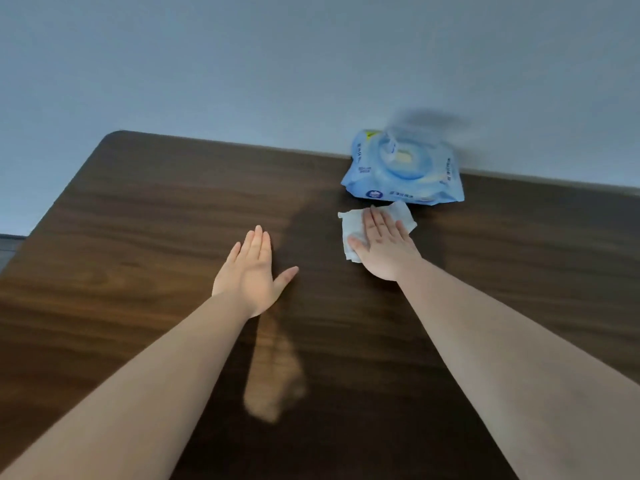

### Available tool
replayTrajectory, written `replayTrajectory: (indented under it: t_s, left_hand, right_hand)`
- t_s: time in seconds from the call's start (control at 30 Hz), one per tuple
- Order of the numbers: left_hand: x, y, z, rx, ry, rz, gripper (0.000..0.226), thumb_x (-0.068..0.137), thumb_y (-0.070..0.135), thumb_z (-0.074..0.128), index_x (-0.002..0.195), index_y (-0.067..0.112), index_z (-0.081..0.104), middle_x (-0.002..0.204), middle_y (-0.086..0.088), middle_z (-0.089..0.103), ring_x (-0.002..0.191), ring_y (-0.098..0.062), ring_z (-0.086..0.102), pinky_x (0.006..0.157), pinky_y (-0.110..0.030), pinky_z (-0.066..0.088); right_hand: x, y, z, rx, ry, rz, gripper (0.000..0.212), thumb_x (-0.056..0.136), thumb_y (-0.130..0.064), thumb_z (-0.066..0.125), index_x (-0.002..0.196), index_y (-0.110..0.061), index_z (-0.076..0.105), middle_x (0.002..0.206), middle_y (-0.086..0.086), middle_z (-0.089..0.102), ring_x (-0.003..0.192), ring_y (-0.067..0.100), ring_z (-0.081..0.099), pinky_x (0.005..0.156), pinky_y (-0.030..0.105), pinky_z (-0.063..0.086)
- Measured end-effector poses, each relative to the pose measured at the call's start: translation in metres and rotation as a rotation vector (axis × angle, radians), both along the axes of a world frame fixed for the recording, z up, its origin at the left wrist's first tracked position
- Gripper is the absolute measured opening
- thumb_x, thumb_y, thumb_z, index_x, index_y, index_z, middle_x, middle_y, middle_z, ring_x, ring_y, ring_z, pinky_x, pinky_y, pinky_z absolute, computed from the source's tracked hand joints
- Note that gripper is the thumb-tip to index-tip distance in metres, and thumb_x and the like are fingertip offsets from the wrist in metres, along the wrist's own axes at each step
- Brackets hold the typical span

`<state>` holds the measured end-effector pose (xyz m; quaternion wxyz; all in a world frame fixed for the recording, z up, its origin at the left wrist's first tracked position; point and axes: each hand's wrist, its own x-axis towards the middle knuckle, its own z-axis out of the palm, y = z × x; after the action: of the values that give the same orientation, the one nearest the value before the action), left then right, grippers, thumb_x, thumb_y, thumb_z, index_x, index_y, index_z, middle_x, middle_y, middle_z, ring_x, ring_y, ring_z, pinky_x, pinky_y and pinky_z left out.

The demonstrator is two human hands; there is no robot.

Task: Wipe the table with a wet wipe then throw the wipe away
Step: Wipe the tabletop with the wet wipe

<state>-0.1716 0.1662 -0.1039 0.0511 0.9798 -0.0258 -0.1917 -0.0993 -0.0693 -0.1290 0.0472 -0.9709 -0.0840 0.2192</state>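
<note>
A white wet wipe [350, 233] lies spread on the dark wooden table [145, 216], toward the back right. My right hand [384, 249] lies flat on top of it, palm down, pressing it onto the wood; the wipe's edges stick out to the left of and beyond the fingers. My left hand [254, 271] rests flat on the bare table to the left of the wipe, fingers together and thumb spread, holding nothing.
A blue pack of wet wipes [401, 174] with its lid flipped up sits just behind the wipe, against the pale wall [277, 64]. The table's rounded far-left corner [116, 135] is in view, with floor beyond its left edge.
</note>
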Motion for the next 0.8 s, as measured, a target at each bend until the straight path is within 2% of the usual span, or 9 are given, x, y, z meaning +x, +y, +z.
replayTrajectory:
  t_s: [0.3, 0.47, 0.63, 0.8]
  left_hand:
    - [0.044, -0.216, -0.001, -0.031, 0.099, -0.307, 0.088, 0.089, 0.069, 0.023, 0.15, 0.014, -0.007, 0.16, -0.004, -0.011, 0.146, -0.016, -0.008, 0.118, -0.035, 0.002]
    - [0.054, -0.31, -0.01, -0.006, 0.103, -0.446, 0.096, 0.084, 0.075, 0.024, 0.149, 0.013, -0.012, 0.159, -0.004, -0.016, 0.146, -0.016, -0.012, 0.116, -0.035, -0.001]
    - [0.057, -0.341, -0.019, 0.082, 0.127, -0.441, 0.109, 0.072, 0.086, 0.013, 0.146, 0.012, -0.021, 0.155, -0.005, -0.027, 0.143, -0.019, -0.022, 0.116, -0.039, -0.007]
    - [0.057, -0.341, -0.015, 0.112, 0.149, -0.442, 0.111, 0.068, 0.086, 0.006, 0.145, 0.012, -0.022, 0.155, -0.006, -0.028, 0.143, -0.019, -0.023, 0.118, -0.039, -0.006]
  right_hand:
    - [-0.017, -0.22, -0.003, -0.007, 0.0, -0.343, 0.07, 0.097, -0.056, 0.01, 0.151, -0.017, -0.012, 0.16, 0.0, -0.017, 0.146, 0.015, -0.015, 0.119, 0.038, -0.008]
    - [-0.033, -0.334, -0.002, -0.019, -0.016, -0.558, 0.071, 0.096, -0.056, 0.01, 0.151, -0.017, -0.011, 0.16, -0.001, -0.015, 0.146, 0.014, -0.013, 0.118, 0.037, -0.008]
    - [-0.049, -0.419, 0.002, -0.083, 0.009, -0.695, 0.071, 0.096, -0.057, 0.007, 0.15, -0.016, -0.012, 0.161, 0.002, -0.014, 0.147, 0.017, -0.013, 0.119, 0.039, -0.006]
    - [-0.056, -0.43, 0.002, -0.07, 0.013, -0.748, 0.07, 0.097, -0.055, 0.009, 0.15, -0.015, -0.011, 0.16, 0.003, -0.014, 0.147, 0.018, -0.013, 0.119, 0.041, -0.006]
